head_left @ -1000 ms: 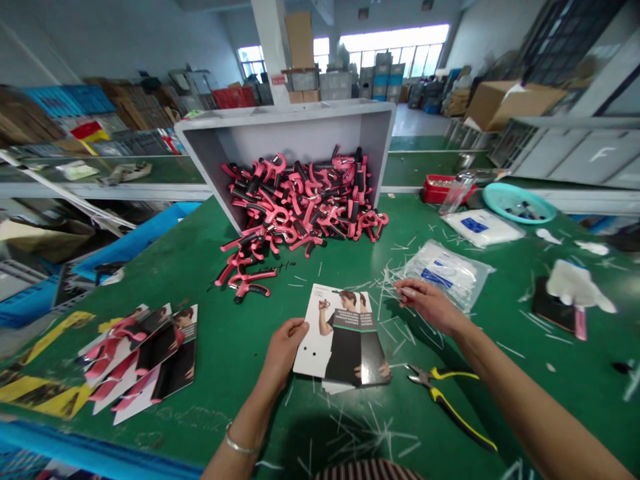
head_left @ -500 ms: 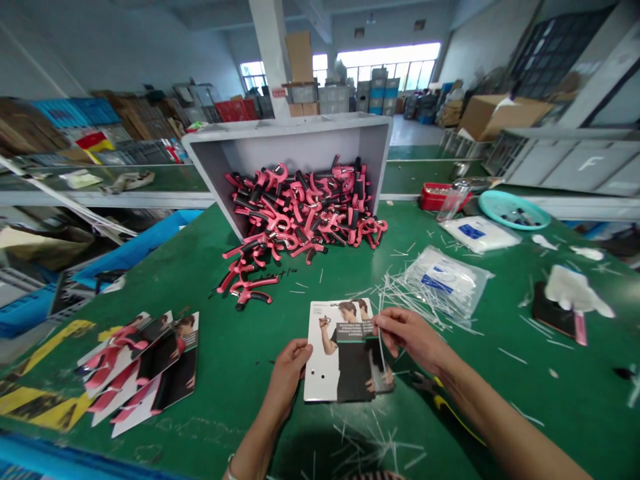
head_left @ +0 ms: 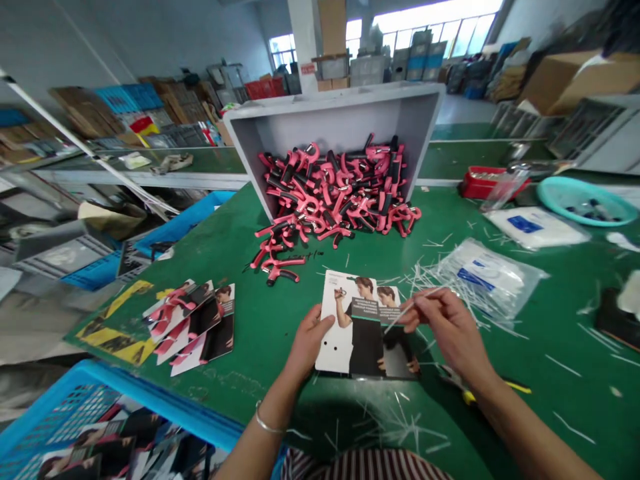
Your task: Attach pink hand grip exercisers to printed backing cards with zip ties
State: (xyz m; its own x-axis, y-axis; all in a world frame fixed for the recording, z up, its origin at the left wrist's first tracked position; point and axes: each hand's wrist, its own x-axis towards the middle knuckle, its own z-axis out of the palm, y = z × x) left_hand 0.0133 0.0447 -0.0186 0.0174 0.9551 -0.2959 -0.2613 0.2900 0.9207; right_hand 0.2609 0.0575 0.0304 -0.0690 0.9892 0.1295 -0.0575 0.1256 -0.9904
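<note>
A printed cardboard backing card [head_left: 363, 327] lies on the green work mat, showing a person in a black top with a hand exerciser. My left hand [head_left: 310, 341] rests on its left edge and holds it steady. My right hand [head_left: 447, 327] pinches a thin white plastic tie [head_left: 410, 308], whose tip lies over the card's right part. Yellow-handled pliers [head_left: 463, 387] sit below my right hand, partly hidden by it. Nearby, a loose heap of pink and black hand grip exercisers [head_left: 335, 193] spills from a grey bin [head_left: 333, 123].
Several assembled cards [head_left: 193, 328] lie at the mat's left, on yellow-black tape. A blue crate [head_left: 115, 400] of cards sits at the near left. Clear plastic bags [head_left: 487, 280], scattered white tie offcuts, a red tray [head_left: 485, 183] and a teal dish [head_left: 583, 201] occupy the right side.
My view has shifted, bringing the blue crate in at lower left. My right hand has moved up the card's right side with the tie, and now covers most of the pliers.
</note>
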